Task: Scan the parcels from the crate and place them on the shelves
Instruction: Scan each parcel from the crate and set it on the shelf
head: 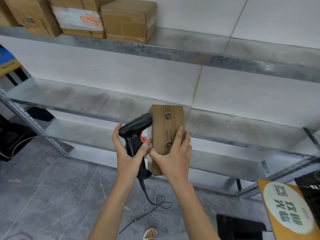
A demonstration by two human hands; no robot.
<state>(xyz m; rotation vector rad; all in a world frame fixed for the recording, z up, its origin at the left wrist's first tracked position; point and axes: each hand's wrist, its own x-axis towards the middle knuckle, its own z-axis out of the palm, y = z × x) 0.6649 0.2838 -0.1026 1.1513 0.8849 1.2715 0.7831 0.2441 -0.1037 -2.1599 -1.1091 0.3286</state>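
Here we see a brown cardboard parcel [166, 134] held in the air in front of the metal shelves [225, 122], level with the middle shelf and crossed lengthwise by a strip of clear tape with purple printing. Our right hand [173, 156] grips its near end, thumb on the left edge and fingers wrapped over the top and right side. Just beside it, our left hand [129, 151] is curled round the handle of a black barcode scanner [136, 134] with an orange trigger; the scanner's head touches or nearly touches the parcel's left face, where a white label shows. A black coiled cable [155, 200] hangs from the scanner's base toward the grey marbled floor [52, 196]. On the top shelf, far left, stand three more cardboard boxes [128, 19] side by side. At the lower right, an orange carton [290, 210] with a round white label pokes into view.
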